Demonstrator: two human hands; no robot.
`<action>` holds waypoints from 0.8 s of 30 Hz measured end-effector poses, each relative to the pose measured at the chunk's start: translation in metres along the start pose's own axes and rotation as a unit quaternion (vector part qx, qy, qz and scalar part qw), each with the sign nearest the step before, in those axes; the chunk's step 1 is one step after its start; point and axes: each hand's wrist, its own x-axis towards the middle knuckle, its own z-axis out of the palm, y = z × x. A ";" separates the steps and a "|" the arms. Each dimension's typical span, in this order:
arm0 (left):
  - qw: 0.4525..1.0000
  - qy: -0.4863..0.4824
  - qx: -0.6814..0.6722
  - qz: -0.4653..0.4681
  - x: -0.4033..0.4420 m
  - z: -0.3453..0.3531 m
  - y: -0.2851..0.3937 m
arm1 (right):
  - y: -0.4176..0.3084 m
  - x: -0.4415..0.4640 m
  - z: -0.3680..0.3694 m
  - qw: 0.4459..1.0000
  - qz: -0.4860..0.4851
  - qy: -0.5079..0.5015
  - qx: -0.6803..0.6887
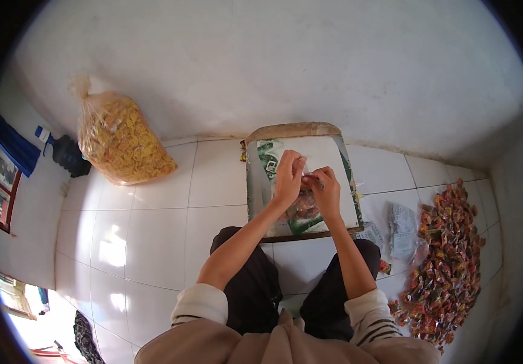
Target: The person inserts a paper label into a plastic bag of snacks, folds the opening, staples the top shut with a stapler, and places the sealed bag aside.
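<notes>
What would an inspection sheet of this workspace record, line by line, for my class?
Surface: low white-and-green stand, brown rim.
Job's things: clear packet, reddish contents; heap of small packets on the floor, right.
Clutter: printed plastic pack beside the heap.
Grip: left hand and right hand pinching at the clear packet's top.
Cables: nothing seen.
Surroundings: tiled floor, pale wall, tied bag of yellow pieces, dark bottle.

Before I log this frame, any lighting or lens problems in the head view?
Head view: strong fisheye, black corners, room edges bowed; hard glare on the left floor tiles; lower-left opening blown out; back wall darkens toward the right corner; clear plastic bag between left hand and right hand has hard-to-trace edges.
</notes>
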 end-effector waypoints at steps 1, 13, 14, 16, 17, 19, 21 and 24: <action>1.000 0.015 -0.023 -0.009 0.000 0.001 -0.001 | 0.000 -0.001 0.003 0.999 0.022 0.008 0.027; 0.998 0.048 0.006 -0.042 0.002 -0.003 -0.003 | -0.006 0.005 0.003 0.997 0.056 -0.043 0.023; 0.998 0.048 0.004 -0.041 0.002 -0.003 -0.004 | -0.004 0.006 0.003 0.997 0.055 -0.042 0.022; 0.996 0.040 0.004 -0.074 0.001 -0.004 -0.002 | -0.002 0.005 0.004 0.997 0.054 -0.047 0.026; 0.997 0.041 0.003 -0.073 0.000 -0.004 -0.001 | -0.002 0.006 0.004 0.997 0.052 -0.047 0.026; 0.995 0.015 0.014 -0.096 0.000 -0.007 0.000 | -0.003 0.004 0.005 0.998 0.044 -0.038 -0.015; 0.997 0.034 0.008 -0.075 0.002 -0.004 -0.001 | -0.003 0.005 0.005 0.998 0.042 -0.038 -0.013; 0.998 0.042 0.003 -0.047 0.000 -0.006 -0.005 | -0.004 0.000 0.007 0.998 0.050 -0.032 -0.014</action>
